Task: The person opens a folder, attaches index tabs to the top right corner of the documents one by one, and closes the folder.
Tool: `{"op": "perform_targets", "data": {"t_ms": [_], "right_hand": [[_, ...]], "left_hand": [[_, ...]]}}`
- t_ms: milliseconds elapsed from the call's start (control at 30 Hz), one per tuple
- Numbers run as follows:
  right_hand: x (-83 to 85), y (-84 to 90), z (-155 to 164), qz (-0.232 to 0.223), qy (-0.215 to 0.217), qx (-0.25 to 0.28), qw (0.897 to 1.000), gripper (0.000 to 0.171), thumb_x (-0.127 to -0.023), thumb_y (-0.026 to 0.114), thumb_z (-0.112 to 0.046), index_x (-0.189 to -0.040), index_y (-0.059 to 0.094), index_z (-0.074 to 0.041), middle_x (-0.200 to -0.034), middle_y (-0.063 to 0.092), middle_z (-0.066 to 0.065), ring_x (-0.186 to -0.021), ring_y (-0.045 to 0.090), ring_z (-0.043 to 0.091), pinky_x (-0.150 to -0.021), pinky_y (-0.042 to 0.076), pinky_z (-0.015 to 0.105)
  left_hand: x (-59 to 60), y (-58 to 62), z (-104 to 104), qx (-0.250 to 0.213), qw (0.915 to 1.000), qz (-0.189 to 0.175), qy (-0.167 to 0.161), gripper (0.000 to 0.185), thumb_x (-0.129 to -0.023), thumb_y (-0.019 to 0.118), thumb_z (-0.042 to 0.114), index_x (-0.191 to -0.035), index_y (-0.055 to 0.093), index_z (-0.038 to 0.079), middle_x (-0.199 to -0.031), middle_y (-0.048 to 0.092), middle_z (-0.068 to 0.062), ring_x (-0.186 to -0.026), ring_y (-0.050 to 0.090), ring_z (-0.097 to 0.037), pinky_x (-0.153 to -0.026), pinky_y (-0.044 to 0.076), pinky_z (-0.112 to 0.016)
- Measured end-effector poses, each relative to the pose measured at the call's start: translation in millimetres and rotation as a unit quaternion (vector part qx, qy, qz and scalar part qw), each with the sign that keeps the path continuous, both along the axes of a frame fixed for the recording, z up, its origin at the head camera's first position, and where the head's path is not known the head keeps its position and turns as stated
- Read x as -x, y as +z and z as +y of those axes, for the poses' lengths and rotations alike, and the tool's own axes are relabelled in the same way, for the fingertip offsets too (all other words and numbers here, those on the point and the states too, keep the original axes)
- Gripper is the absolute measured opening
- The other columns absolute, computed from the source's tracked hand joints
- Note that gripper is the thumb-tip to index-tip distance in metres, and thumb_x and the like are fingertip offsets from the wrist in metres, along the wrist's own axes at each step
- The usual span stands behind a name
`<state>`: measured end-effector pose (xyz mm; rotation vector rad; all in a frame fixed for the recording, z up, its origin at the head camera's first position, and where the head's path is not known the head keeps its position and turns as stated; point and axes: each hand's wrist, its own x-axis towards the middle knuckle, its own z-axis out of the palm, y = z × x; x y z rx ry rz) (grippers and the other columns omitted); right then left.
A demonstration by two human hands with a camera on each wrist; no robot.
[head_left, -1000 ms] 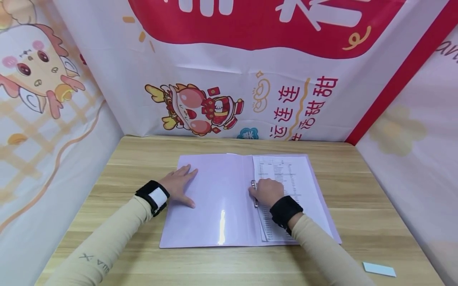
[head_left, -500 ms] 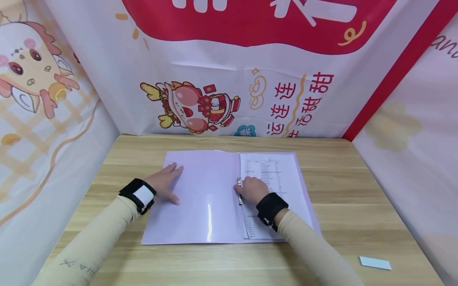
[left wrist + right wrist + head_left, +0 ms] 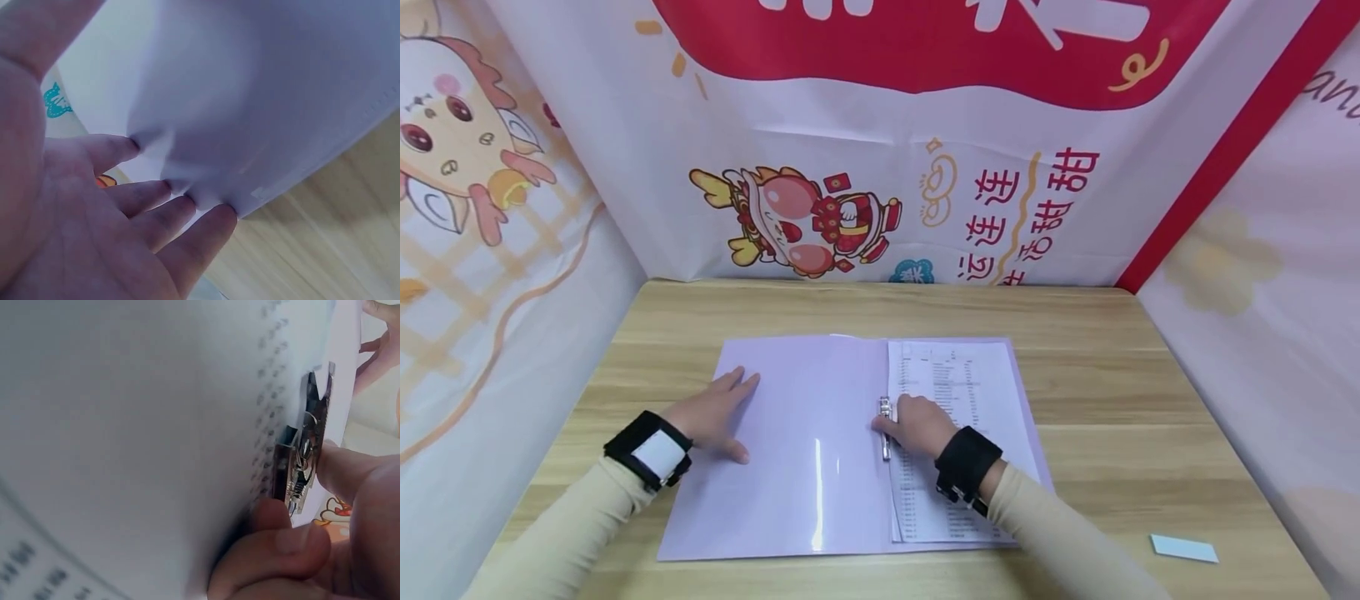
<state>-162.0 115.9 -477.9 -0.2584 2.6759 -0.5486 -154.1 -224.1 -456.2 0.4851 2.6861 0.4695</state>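
Note:
A lavender folder [image 3: 790, 392] lies open on the table, with a stack of printed sheets [image 3: 988, 400] on its right half. A silver metal clip [image 3: 886, 448] sits along the spine at the sheets' left edge. My right hand [image 3: 923, 427] pinches this clip: in the right wrist view the thumb [image 3: 344, 469] is on one side of the metal clip [image 3: 315, 415] and curled fingers on the other, beside the paper. Spread over the left cover, my left hand [image 3: 703, 417] touches it with straight fingers; in the left wrist view the fingertips [image 3: 222, 219] meet the cover near its edge.
A small pale blue strip [image 3: 1184, 548] lies on the wooden table [image 3: 1120, 467] at the front right. Printed cloth walls [image 3: 820, 108] rise behind the table and on both sides.
The folder has slid left and nearer to me, with both hands moving along with it. My right hand keeps its pinch on the clip; the left stays spread on the cover.

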Motion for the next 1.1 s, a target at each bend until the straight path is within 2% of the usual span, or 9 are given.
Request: {"op": "perform_targets", "data": {"t_ms": [133, 267, 367, 567, 667, 800, 933, 1100], "right_hand": [[0.2, -0.8, -1, -0.002, 0.001, 0.010, 1.000, 0.048, -0.097, 0.063, -0.054, -0.081, 0.058, -0.009, -0.065, 0.050, 0.002, -0.054, 0.049, 0.016, -0.051, 0.038, 0.029], [-0.1, 1.6, 0, -0.016, -0.002, 0.031, 0.999, 0.049, -0.097, 0.063, -0.054, -0.075, 0.057, -0.011, -0.064, 0.050, 0.000, -0.054, 0.048, 0.015, -0.051, 0.037, 0.029], [-1.0, 6.1, 2, -0.024, -0.004, 0.060, 0.998, 0.050, -0.097, 0.062, -0.054, -0.070, 0.058, -0.012, -0.062, 0.049, -0.001, -0.053, 0.046, 0.015, -0.050, 0.035, 0.029], [-2.6, 21.0, 3, -0.024, 0.004, 0.069, 0.997, 0.049, -0.098, 0.061, -0.053, -0.070, 0.057, -0.013, -0.063, 0.047, -0.002, -0.055, 0.045, 0.015, -0.051, 0.033, 0.029], [-3.8, 30.6, 3, -0.022, 0.001, 0.061, 0.998, 0.049, -0.098, 0.062, -0.053, -0.073, 0.055, -0.011, -0.065, 0.045, -0.001, -0.058, 0.047, 0.016, -0.052, 0.034, 0.029], [-5.1, 41.2, 6, -0.016, -0.002, 0.058, 0.998, 0.048, -0.098, 0.061, -0.055, -0.082, 0.058, -0.009, -0.070, 0.049, 0.002, -0.063, 0.051, 0.018, -0.056, 0.037, 0.030], [-7.4, 49.5, 12, -0.008, -0.003, 0.060, 0.998, 0.047, -0.098, 0.061, -0.055, -0.086, 0.062, -0.010, -0.070, 0.052, 0.003, -0.065, 0.054, 0.020, -0.058, 0.040, 0.031], [-16.2, 60.2, 23, 0.017, -0.001, 0.077, 0.997, 0.043, -0.098, 0.063, -0.051, -0.082, 0.062, -0.011, -0.067, 0.051, 0.003, -0.064, 0.053, 0.020, -0.058, 0.040, 0.031]], "left_hand": [[-2.6, 4.3, -1, -0.002, 1.0000, 0.002, 0.002, 0.124, -0.062, 0.096, 0.037, -0.156, 0.027, -0.008, -0.159, 0.014, -0.040, -0.144, 0.018, -0.059, -0.114, 0.025, -0.067], [0.5, 7.1, -2, 0.018, 0.9997, 0.016, -0.007, 0.124, -0.063, 0.096, 0.038, -0.156, 0.028, -0.008, -0.158, 0.015, -0.040, -0.144, 0.019, -0.059, -0.114, 0.025, -0.066], [2.2, 14.4, -1, 0.033, 0.9989, 0.031, -0.013, 0.123, -0.063, 0.095, 0.040, -0.155, 0.028, -0.008, -0.158, 0.017, -0.041, -0.144, 0.020, -0.059, -0.114, 0.026, -0.066], [3.8, 40.7, 1, 0.046, 0.9967, 0.055, -0.037, 0.113, -0.069, 0.093, 0.039, -0.153, 0.034, -0.009, -0.155, 0.023, -0.042, -0.143, 0.024, -0.059, -0.116, 0.025, -0.064], [6.9, 50.1, 1, 0.051, 0.9943, 0.079, -0.051, 0.104, -0.074, 0.089, 0.041, -0.150, 0.039, -0.009, -0.154, 0.027, -0.042, -0.142, 0.026, -0.058, -0.116, 0.025, -0.064], [7.7, 64.4, 4, 0.056, 0.9911, 0.108, -0.053, 0.089, -0.085, 0.081, 0.042, -0.147, 0.045, -0.009, -0.153, 0.031, -0.040, -0.142, 0.028, -0.057, -0.116, 0.025, -0.063], [-0.9, 85.3, 14, 0.043, 0.9883, 0.132, -0.064, 0.078, -0.088, 0.079, 0.039, -0.145, 0.050, -0.007, -0.151, 0.037, -0.038, -0.142, 0.034, -0.053, -0.116, 0.029, -0.061], [-20.8, 113.5, 39, 0.043, 0.9794, 0.171, -0.099, 0.070, -0.089, 0.079, 0.038, -0.143, 0.056, 0.000, -0.150, 0.046, -0.030, -0.138, 0.045, -0.045, -0.110, 0.039, -0.060]]}}
